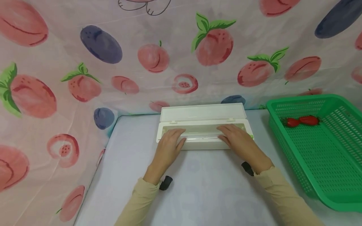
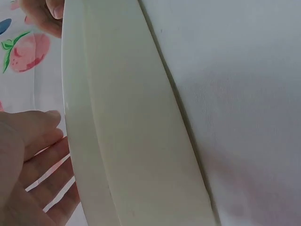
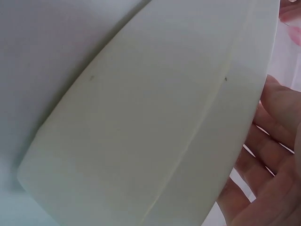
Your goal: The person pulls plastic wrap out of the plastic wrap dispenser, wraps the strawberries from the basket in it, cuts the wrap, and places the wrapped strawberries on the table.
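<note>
While a person's beige sleeves [image 1: 141, 194] reach in over a pale tabletop [image 1: 206, 188], a green plastic basket [image 1: 339, 204] stands at right, with small black devices [image 1: 166, 183] at both wrists. Farther in, the left hand [image 1: 169, 144] and the right hand [image 1: 240, 142] extend over a long white box [image 1: 205, 145], one toward each end, their fingers loosely spread and slightly bent, gripping nothing; whether the fingertips touch its rim cannot be told. The box sits at the far middle of the table, its long side facing the person, between the hands and the backdrop. Near the basket's far left corner lie two small red pieces [image 1: 309, 120], end to end. Beyond, the box's hinged lid [image 1: 202, 112] stands open toward a fruit-printed cloth [image 1: 158, 84].
</note>
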Demonstrator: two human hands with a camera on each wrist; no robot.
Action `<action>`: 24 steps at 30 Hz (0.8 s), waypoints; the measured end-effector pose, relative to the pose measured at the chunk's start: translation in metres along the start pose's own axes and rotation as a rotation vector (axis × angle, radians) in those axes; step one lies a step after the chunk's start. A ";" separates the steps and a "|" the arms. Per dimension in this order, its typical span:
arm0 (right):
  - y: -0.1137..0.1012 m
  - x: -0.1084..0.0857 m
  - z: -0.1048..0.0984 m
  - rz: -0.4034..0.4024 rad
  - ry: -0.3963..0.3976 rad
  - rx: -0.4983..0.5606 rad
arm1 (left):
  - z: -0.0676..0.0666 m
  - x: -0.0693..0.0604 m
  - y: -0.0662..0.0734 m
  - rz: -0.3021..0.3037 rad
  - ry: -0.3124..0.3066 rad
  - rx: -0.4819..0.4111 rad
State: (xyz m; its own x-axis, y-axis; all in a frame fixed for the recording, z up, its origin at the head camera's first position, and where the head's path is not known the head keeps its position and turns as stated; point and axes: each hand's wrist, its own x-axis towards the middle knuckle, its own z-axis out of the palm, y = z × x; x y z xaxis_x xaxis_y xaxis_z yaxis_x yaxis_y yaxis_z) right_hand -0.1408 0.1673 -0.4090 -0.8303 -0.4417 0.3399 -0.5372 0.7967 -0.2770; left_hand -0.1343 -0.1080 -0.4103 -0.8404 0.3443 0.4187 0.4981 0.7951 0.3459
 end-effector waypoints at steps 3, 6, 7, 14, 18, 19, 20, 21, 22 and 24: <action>0.001 0.002 0.000 0.008 -0.022 0.007 | 0.000 0.003 -0.003 -0.010 -0.032 -0.018; 0.002 0.003 -0.002 0.015 -0.044 0.022 | 0.000 0.005 -0.006 -0.029 -0.068 -0.049; 0.002 0.003 -0.002 0.017 -0.053 0.030 | 0.000 0.006 -0.007 -0.039 -0.082 -0.059; 0.002 0.005 -0.002 0.034 -0.101 0.075 | -0.001 0.008 -0.012 -0.122 -0.182 -0.117; 0.002 0.006 -0.002 0.036 -0.108 0.078 | -0.002 0.008 -0.013 -0.153 -0.217 -0.147; 0.002 0.006 -0.002 0.038 -0.110 0.076 | -0.002 0.007 -0.013 -0.156 -0.223 -0.152; 0.002 0.006 -0.002 0.039 -0.113 0.075 | -0.003 0.007 -0.014 -0.155 -0.227 -0.154; 0.002 0.006 -0.002 0.041 -0.116 0.073 | -0.003 0.008 -0.014 -0.156 -0.229 -0.154; 0.002 0.006 -0.002 0.043 -0.117 0.073 | -0.003 0.008 -0.014 -0.156 -0.232 -0.153; 0.002 0.006 -0.002 0.047 -0.116 0.074 | -0.003 0.008 -0.015 -0.155 -0.238 -0.151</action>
State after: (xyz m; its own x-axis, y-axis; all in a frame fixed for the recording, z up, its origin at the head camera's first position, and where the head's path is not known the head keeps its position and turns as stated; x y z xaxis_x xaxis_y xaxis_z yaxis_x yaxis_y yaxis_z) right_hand -0.1464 0.1670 -0.4059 -0.8640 -0.4529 0.2200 -0.5034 0.7869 -0.3568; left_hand -0.1477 -0.1185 -0.4095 -0.9264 0.3459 0.1489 0.3709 0.7703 0.5187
